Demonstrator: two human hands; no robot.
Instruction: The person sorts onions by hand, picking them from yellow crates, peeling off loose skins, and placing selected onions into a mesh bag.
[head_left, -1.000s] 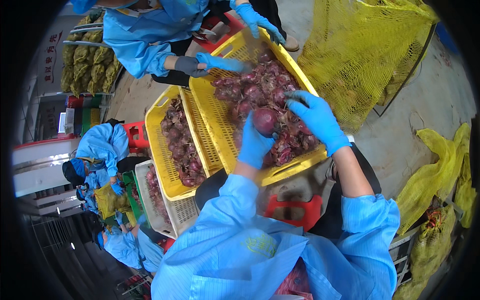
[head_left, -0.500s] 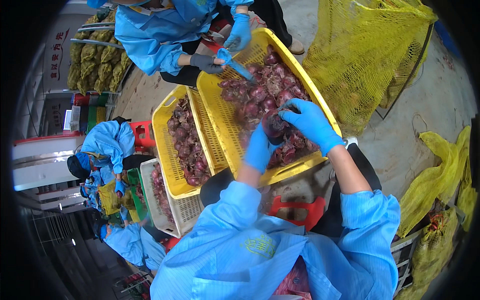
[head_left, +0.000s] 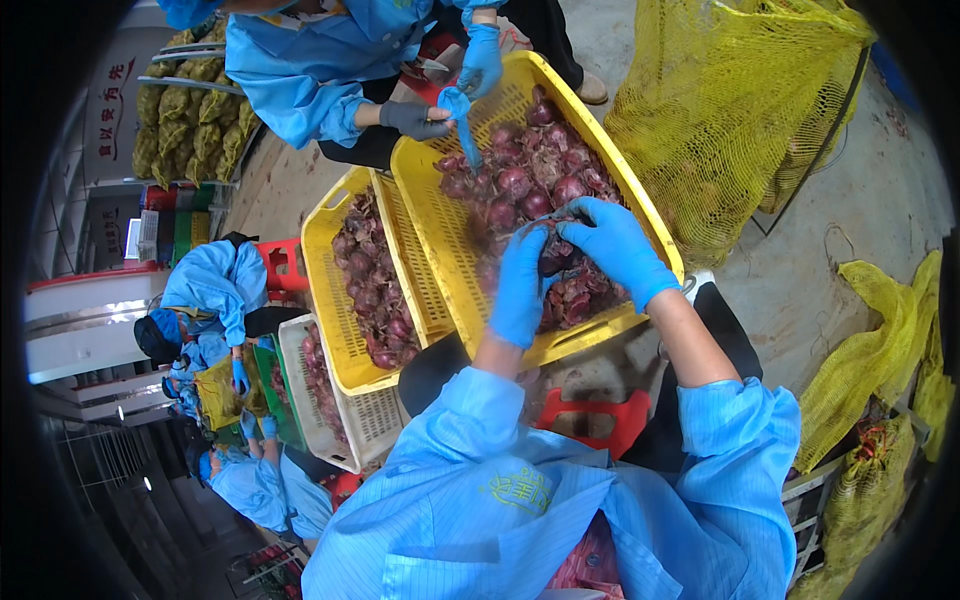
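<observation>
Head view: your blue-gloved left hand (head_left: 518, 285) and blue-gloved right hand (head_left: 622, 252) are meeting, fingers narrowly curled around a round dark-purple onion (head_left: 557, 258) that they are partly hiding. It is hanging over the near end of a yellow perforated plastic crate (head_left: 430, 215) of purple-red onions (head_left: 515, 183). You are likely doing best by cradling it in your left palm, keeping your right fingertips light and turning it low. The crate's right rim is passing close by your right wrist; far left, a co-worker's grey-gloved hand (head_left: 415, 118) is bordering the crate. Grey floor (head_left: 770, 300) is giving your right elbow room.
</observation>
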